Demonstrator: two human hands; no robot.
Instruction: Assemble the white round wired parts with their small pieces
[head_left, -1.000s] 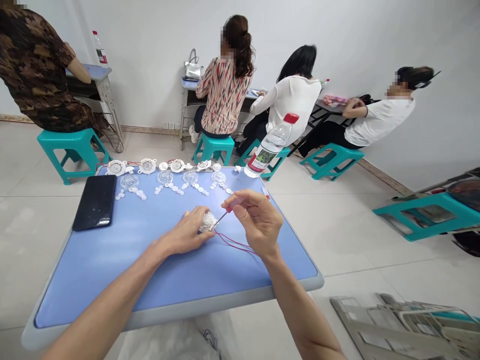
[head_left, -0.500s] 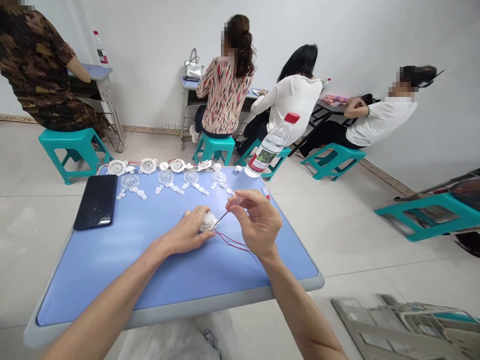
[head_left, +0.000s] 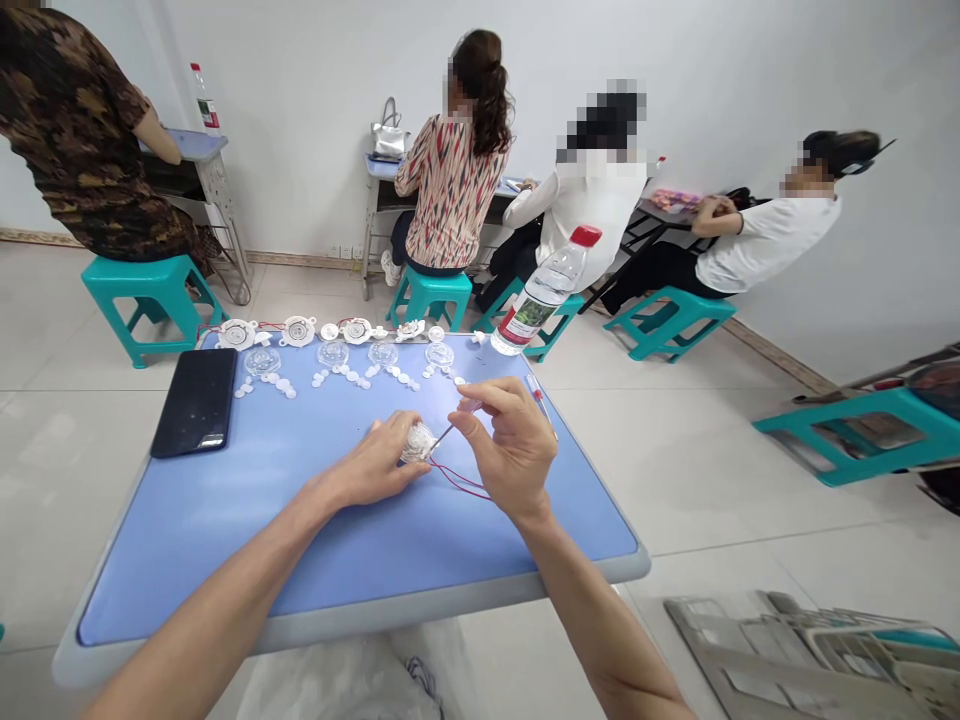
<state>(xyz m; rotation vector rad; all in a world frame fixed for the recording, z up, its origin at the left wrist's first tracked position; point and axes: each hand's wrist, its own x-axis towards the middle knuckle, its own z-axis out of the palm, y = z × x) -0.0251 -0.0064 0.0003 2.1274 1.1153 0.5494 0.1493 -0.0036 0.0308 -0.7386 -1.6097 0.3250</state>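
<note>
On the blue table (head_left: 315,560), my left hand (head_left: 386,460) is closed around the edge of a small round white plastic part (head_left: 418,441). Thin red wires (head_left: 461,482) trail from that part to the right, passing behind my right wrist. Between thumb and fingers, my right hand (head_left: 510,445) grips a screwdriver (head_left: 448,434) with a thin metal shaft and a pinkish clear handle. The shaft slants down to the left, and its tip meets the right edge of the white part. What the tip touches is too small to make out.
A black phone (head_left: 195,402) lies at the table's left. Along the far edge are white round units (head_left: 298,331), clear discs (head_left: 333,355) and small white pieces (head_left: 283,386). A water bottle (head_left: 536,300) stands at the far right corner, near a pen (head_left: 537,390). People sit on teal stools (head_left: 427,298) beyond.
My right hand has shifted very slightly left with the screwdriver. The left hand and the white part stay in place; the whole view has drifted a little.
</note>
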